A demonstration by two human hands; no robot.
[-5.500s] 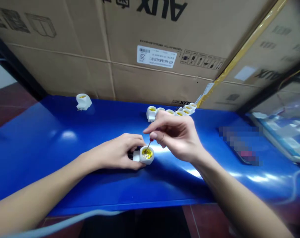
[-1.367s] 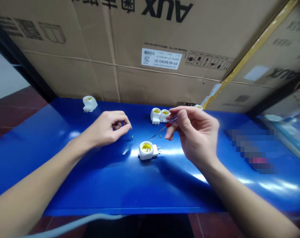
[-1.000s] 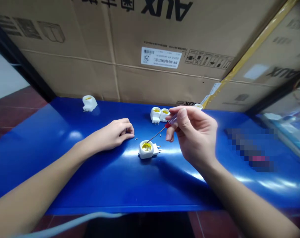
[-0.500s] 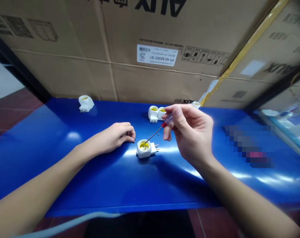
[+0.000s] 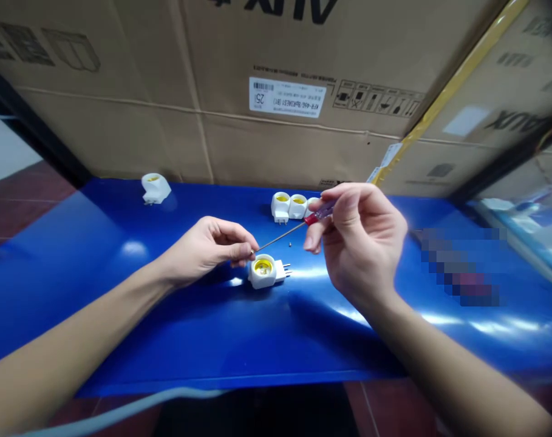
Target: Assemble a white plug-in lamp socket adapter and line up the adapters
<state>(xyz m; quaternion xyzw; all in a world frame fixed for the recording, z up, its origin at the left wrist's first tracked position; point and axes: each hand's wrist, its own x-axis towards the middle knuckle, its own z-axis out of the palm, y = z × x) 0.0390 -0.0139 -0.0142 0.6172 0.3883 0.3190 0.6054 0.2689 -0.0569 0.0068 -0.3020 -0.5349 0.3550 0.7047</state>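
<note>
My right hand (image 5: pixel 362 243) grips a screwdriver (image 5: pixel 319 212) by its clear purple-and-red handle. Its thin metal shaft slants down to the left, and the tip meets the fingertips of my left hand (image 5: pixel 221 246). Thumb and finger of that hand are pinched on a tiny brass-coloured piece at the tip, which looks like a small screw (image 5: pixel 252 252). Just below lies a white plug-in lamp socket (image 5: pixel 263 279), its yellow-lined opening facing up and its metal prongs pointing right. A tiny metal screw (image 5: pixel 290 244) rests on the table behind it.
Several more white lamp sockets (image 5: pixel 281 206) stand in a row at the back, partly behind my right hand. Another socket (image 5: pixel 155 189) sits at the back left. Large cardboard boxes (image 5: pixel 166 121) wall off the far side of the blue table (image 5: pixel 189 346). A blurred-out object (image 5: pixel 462 267) lies right.
The screwdriver tip has come up out of the socket and over to my left hand. My left hand has moved right and now pinches at the tip. My right hand has shifted slightly right.
</note>
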